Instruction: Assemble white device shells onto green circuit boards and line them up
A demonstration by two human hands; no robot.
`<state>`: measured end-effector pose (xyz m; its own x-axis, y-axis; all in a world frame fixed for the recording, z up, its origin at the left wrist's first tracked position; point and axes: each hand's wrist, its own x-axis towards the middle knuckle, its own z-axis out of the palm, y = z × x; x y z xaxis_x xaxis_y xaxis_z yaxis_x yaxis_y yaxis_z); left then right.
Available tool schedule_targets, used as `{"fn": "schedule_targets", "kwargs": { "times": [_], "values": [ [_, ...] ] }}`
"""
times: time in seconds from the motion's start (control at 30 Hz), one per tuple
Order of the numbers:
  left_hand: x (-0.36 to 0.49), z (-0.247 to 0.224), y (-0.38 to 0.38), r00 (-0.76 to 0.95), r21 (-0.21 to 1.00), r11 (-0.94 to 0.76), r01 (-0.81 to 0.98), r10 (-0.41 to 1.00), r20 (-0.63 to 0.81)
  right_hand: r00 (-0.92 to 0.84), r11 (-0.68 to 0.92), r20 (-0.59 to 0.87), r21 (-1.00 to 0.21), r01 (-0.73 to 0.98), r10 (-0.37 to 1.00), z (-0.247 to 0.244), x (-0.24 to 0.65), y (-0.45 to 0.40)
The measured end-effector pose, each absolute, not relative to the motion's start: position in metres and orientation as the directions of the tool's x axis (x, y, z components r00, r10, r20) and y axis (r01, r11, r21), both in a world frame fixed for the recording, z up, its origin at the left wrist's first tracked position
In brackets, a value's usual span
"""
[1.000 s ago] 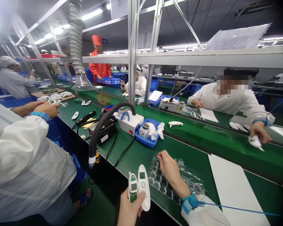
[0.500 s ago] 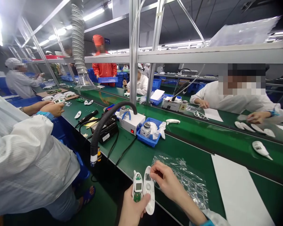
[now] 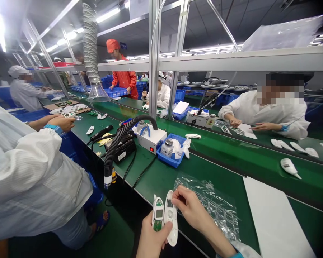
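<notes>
White cleanroom sleeve (image 3: 244,249), blue wrist strap (image 3: 236,256) (barely showing)

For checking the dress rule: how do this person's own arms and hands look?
The left hand and right hand are bare, no gloves. At the right wrist, a white sleeve and a blue strap just show at the picture's edge; the left sleeve is out of view.

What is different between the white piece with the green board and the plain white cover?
The board piece shows a small screen and a green circuit board, but the white cover shows no board, just a round hole. The board piece is shorter, and the white cover reaches lower. The right hand reaches the white cover, not the board piece. Both are long, rounded and white, and both stand side by side in the left hand.
</notes>
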<state>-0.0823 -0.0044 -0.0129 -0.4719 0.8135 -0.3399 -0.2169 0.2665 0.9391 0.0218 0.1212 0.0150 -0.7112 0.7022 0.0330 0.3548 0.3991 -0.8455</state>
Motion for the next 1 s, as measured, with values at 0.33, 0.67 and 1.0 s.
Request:
{"fn": "schedule_targets", "kwargs": {
  "times": [0.33,0.67,1.0],
  "values": [
    [-0.084,-0.008,-0.007,-0.483,0.938,0.275,-0.209,0.805,-0.344,-0.696,0.203,-0.046,-0.941,0.272,0.716,0.007,0.02,0.105],
    [-0.104,-0.022,-0.025,-0.569,0.943,0.242,-0.227,0.753,-0.33,-0.692,-0.262,-0.153,-0.963,-0.054,0.705,-0.02,-0.017,0.054],
    [-0.202,-0.07,-0.072,-0.77,0.787,-0.168,-0.594,0.403,-0.495,-0.813,-0.526,-0.338,-0.849,0.047,0.474,-0.067,-0.154,0.022]
  ]
}}
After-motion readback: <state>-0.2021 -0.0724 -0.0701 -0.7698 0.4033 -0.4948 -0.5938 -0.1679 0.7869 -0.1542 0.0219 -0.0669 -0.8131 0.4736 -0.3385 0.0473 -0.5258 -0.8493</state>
